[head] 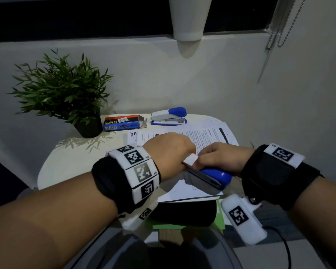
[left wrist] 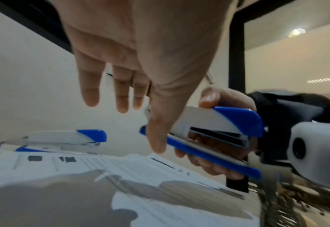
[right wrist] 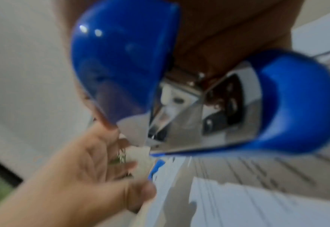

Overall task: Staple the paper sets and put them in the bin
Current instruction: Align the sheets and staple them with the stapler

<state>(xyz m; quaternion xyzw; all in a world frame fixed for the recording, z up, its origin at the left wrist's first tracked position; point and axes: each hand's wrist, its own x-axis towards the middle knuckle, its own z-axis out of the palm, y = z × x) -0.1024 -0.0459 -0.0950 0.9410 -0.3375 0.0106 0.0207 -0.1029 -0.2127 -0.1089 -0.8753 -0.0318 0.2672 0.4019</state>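
Note:
My right hand point(head: 219, 158) grips a blue and white stapler point(head: 211, 177) above the near part of the printed paper sheets point(head: 204, 136). Its thumb lies on top and its fingers curl under the base, as the left wrist view shows on the stapler point(left wrist: 218, 122). My left hand point(head: 169, 150) hovers over the papers point(left wrist: 121, 169) with straight fingers point(left wrist: 121, 92). Its thumb reaches down beside the stapler's front end. The right wrist view is blurred and shows the stapler's rear point(right wrist: 199, 99), the left hand point(right wrist: 82, 176) and the papers point(right wrist: 238, 199).
A second blue and white stapler point(head: 169, 116) and a box of staples point(head: 122, 123) lie at the back of the round white table point(head: 70, 162). A potted plant point(head: 66, 90) stands at the back left. A dark object point(head: 182, 212) on something green sits below the table's near edge.

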